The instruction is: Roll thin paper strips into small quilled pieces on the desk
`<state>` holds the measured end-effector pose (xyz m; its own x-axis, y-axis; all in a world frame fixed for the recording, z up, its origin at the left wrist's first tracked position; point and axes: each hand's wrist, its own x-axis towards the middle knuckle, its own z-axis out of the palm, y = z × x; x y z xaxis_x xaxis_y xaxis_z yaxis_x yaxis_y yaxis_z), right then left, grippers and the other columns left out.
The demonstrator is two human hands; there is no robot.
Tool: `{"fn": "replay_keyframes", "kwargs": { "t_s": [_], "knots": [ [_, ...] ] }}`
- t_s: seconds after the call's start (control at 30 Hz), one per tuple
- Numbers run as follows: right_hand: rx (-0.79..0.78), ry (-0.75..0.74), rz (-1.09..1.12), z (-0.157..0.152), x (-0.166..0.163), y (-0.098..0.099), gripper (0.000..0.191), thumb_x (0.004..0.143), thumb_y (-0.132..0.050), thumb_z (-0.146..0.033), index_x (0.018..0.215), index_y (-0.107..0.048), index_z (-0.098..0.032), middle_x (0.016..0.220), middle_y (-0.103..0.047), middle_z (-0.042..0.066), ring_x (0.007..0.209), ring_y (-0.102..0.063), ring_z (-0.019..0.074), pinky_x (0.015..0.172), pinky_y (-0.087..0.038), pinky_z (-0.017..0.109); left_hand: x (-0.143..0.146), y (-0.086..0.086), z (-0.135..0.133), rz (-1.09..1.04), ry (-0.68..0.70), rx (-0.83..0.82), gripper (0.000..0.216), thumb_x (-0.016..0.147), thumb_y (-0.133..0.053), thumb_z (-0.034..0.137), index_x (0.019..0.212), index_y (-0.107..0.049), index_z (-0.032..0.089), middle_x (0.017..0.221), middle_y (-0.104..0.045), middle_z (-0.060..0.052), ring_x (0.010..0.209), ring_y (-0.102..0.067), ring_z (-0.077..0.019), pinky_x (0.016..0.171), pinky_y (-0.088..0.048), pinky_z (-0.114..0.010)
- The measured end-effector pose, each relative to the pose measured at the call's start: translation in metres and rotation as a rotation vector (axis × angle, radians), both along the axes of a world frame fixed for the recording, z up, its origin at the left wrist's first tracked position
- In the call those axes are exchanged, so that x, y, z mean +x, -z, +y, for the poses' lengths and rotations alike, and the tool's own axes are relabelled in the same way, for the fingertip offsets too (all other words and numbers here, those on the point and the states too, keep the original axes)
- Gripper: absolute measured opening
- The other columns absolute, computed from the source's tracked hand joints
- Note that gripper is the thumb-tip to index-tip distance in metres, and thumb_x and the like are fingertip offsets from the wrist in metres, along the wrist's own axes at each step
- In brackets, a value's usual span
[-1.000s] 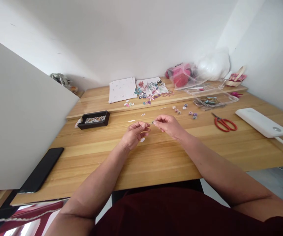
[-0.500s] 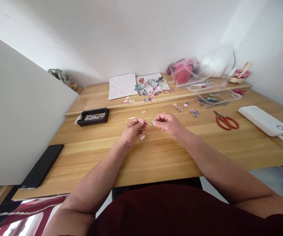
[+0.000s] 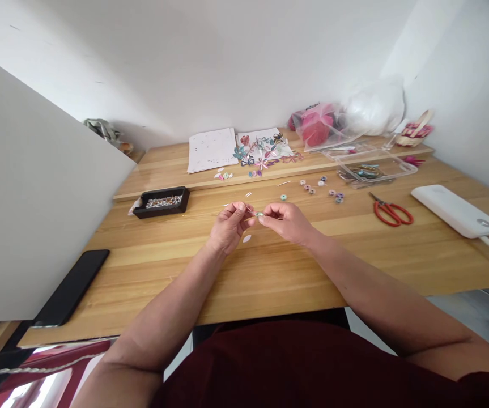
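Over the middle of the table my left hand (image 3: 229, 228) pinches thin pale strands, wire or thread, between thumb and fingers. My right hand (image 3: 286, 221) is closed at the fingertips on a small green-and-white petal-like piece (image 3: 259, 215), which sits between the two hands where the strands meet it. Its exact make is too small to tell. A white leaf-shaped cutout (image 3: 246, 238) lies just below my left fingers. Beyond my right hand stands a pale green thread bobbin (image 3: 283, 197). Slim white slivers (image 3: 248, 194) lie behind the left hand.
Red-handled scissors (image 3: 392, 212), several bobbins (image 3: 331, 193) and a white power bank (image 3: 458, 209) lie to the right, near a clear plastic box (image 3: 378, 169). Thread flowers (image 3: 265, 150) and paper (image 3: 212, 150) occupy the raised shelf. Leftward are a black bead tray (image 3: 161, 212) and a phone (image 3: 73, 288).
My right hand has shifted slightly down and left, uncovering the green bobbin behind it. More of the green piece shows between the fingertips. My left hand has barely moved.
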<state>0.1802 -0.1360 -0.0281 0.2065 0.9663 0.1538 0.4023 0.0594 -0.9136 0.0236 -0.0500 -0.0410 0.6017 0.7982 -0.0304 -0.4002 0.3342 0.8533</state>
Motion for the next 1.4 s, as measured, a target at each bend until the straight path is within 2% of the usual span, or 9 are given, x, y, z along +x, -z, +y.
{"fn": "replay_keyframes", "kwargs": {
  "t_s": [0.3,0.37,0.47,0.57,0.77,0.9,1.07,1.27,1.4],
  "knots": [
    [0.009,-0.018,-0.132,-0.004,-0.008,0.0,0.037,0.081,-0.062,-0.038,0.059,-0.039,-0.02,0.058,-0.036,-0.004,0.058,-0.033,0.011,0.058,-0.026,0.029,0.0,-0.002,-0.002,0.052,-0.027,-0.011,0.027,0.08,-0.082,0.029,0.079,-0.059,0.015,0.084,-0.064,0.0,0.079,-0.067,-0.0096,0.067,-0.055,-0.017],
    [0.0,-0.052,-0.12,-0.004,-0.006,-0.001,0.036,0.081,-0.063,-0.04,0.059,-0.042,-0.02,0.058,-0.037,-0.004,0.057,-0.033,0.0109,0.057,-0.026,0.029,0.001,-0.001,-0.001,0.058,-0.028,0.0,0.028,0.079,-0.083,0.031,0.079,-0.059,0.015,0.083,-0.063,0.0,0.078,-0.067,-0.0094,0.068,-0.056,-0.017],
    [-0.039,-0.076,-0.102,-0.004,0.004,-0.005,0.03,0.081,-0.066,-0.044,0.066,-0.056,-0.02,0.061,-0.048,-0.003,0.057,-0.039,0.0113,0.057,-0.03,0.028,0.0,0.001,0.002,0.067,-0.051,-0.001,0.03,0.078,-0.084,0.033,0.078,-0.06,0.015,0.082,-0.064,0.0,0.077,-0.068,-0.0095,0.07,-0.057,-0.019],
    [-0.038,0.014,-0.11,-0.002,0.019,-0.009,0.028,0.08,-0.068,-0.046,0.073,-0.065,-0.019,0.065,-0.057,-0.001,0.06,-0.045,0.0127,0.059,-0.034,0.028,0.0,0.003,0.006,0.071,-0.086,-0.009,0.032,0.075,-0.086,0.034,0.079,-0.061,0.014,0.081,-0.065,0.0,0.075,-0.068,-0.0098,0.07,-0.058,-0.019],
    [-0.048,0.255,-0.25,0.006,0.051,0.0,0.028,0.082,-0.062,-0.044,0.068,-0.059,-0.02,0.061,-0.054,-0.002,0.059,-0.045,0.0129,0.06,-0.033,0.028,-0.004,0.008,0.014,0.052,-0.116,0.03,0.041,0.067,-0.091,0.04,0.078,-0.063,0.014,0.079,-0.065,0.0,0.073,-0.069,-0.0107,0.068,-0.059,-0.019],
    [-0.096,0.281,-0.347,0.009,0.055,0.006,0.027,0.083,-0.062,-0.042,0.066,-0.058,-0.021,0.06,-0.055,-0.002,0.057,-0.045,0.0128,0.06,-0.032,0.028,-0.006,0.007,0.019,0.073,-0.174,0.035,0.043,0.067,-0.09,0.044,0.079,-0.063,0.013,0.078,-0.065,-0.001,0.072,-0.069,-0.0113,0.066,-0.058,-0.019],
    [-0.15,0.322,-0.453,0.007,0.061,0.004,0.025,0.083,-0.064,-0.039,0.066,-0.059,-0.021,0.063,-0.06,-0.001,0.059,-0.049,0.014,0.061,-0.033,0.029,-0.008,0.004,0.026,0.077,-0.26,0.037,0.04,0.07,-0.088,0.042,0.078,-0.062,0.013,0.076,-0.064,0.0,0.071,-0.068,-0.0107,0.067,-0.058,-0.02],
    [-0.246,0.438,-0.581,-0.013,0.082,-0.007,0.019,0.084,-0.064,-0.036,0.074,-0.069,-0.021,0.074,-0.07,0.003,0.068,-0.059,0.0176,0.066,-0.037,0.029,-0.01,0.005,0.033,0.07,-0.325,0.048,0.04,0.072,-0.087,0.042,0.077,-0.06,0.013,0.074,-0.063,0.001,0.07,-0.067,-0.0101,0.07,-0.058,-0.022],
    [-0.298,0.567,-0.701,-0.04,0.113,-0.015,0.018,0.085,-0.059,-0.026,0.088,-0.075,-0.018,0.094,-0.075,0.012,0.086,-0.065,0.0259,0.073,-0.04,0.033,-0.009,0.003,0.035,0.051,-0.366,0.031,0.035,0.078,-0.083,0.038,0.077,-0.059,0.013,0.073,-0.064,0.0,0.067,-0.067,-0.0093,0.069,-0.058,-0.021]
  ]
}}
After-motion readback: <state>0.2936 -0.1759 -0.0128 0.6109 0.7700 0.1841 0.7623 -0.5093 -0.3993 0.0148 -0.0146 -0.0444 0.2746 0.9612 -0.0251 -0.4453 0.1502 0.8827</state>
